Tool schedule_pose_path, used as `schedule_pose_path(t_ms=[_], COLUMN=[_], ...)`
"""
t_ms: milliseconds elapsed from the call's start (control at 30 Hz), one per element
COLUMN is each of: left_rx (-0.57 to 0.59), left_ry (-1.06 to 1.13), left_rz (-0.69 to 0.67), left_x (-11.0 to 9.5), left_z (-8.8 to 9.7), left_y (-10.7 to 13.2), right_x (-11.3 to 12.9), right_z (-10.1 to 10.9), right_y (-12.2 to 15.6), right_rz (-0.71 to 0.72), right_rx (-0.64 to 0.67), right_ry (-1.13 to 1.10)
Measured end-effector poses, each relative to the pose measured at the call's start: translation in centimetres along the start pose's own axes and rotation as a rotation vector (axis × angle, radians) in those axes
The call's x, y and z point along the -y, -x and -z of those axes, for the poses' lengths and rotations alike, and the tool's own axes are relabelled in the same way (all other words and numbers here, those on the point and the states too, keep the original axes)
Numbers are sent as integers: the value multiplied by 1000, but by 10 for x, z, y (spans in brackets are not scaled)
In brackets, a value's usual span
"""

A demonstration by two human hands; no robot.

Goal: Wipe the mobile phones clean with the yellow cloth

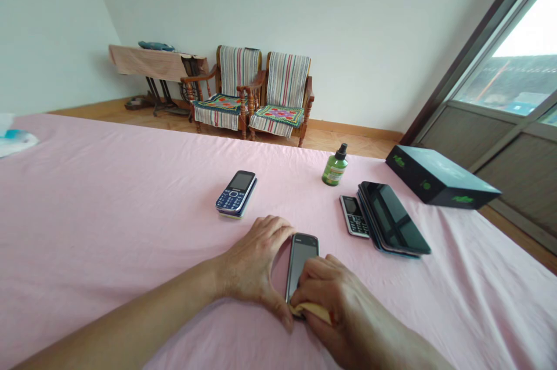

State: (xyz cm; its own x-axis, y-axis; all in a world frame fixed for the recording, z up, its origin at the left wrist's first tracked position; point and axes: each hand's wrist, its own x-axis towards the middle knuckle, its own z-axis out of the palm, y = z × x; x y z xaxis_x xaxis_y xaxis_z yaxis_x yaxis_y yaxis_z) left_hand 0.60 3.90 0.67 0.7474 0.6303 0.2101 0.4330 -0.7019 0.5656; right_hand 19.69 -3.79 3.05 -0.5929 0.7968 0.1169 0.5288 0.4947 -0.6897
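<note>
A dark touchscreen phone [301, 254] lies on the pink tablecloth [108, 213] close in front of me. My left hand [255, 268] curls round its left edge, thumb at the near corner, holding it in place. My right hand [335, 300] is closed on a small yellowish cloth [314, 310], pressed against the phone's near end. A blue keypad phone [235, 193] rests on another handset a little beyond my left hand.
A green spray bottle [335, 167] stands farther back. To the right lie a small black keypad phone [354, 216], a stack of dark smartphones [394, 219] and a black box [439, 176]. Two wooden chairs [261, 97] stand by the wall.
</note>
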Motion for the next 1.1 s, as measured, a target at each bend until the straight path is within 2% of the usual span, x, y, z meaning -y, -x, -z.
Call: schedule_pose_path(t_ms=[167, 333, 467, 767, 900, 1100], left_rx=[3, 5, 9, 20, 15, 4], left_ry=[-8, -21, -18, -78, -103, -120], left_rz=[-3, 6, -6, -53, -63, -68], left_x=[2, 1, 1, 1, 0, -1], left_z=[-1, -2, -1, -2, -3, -5], left_y=[1, 3, 2, 3, 3, 4], right_x=[-2, 0, 1, -6, -7, -6], right_z=[-4, 15, 24, 3, -4, -8], right_y=[-1, 6, 11, 9, 5, 4], right_rz=[-34, -22, -24, 69, 110, 91], right_rx=[-33, 58, 61, 11, 12, 53], right_ry=[-59, -70, -48, -54, 82, 263])
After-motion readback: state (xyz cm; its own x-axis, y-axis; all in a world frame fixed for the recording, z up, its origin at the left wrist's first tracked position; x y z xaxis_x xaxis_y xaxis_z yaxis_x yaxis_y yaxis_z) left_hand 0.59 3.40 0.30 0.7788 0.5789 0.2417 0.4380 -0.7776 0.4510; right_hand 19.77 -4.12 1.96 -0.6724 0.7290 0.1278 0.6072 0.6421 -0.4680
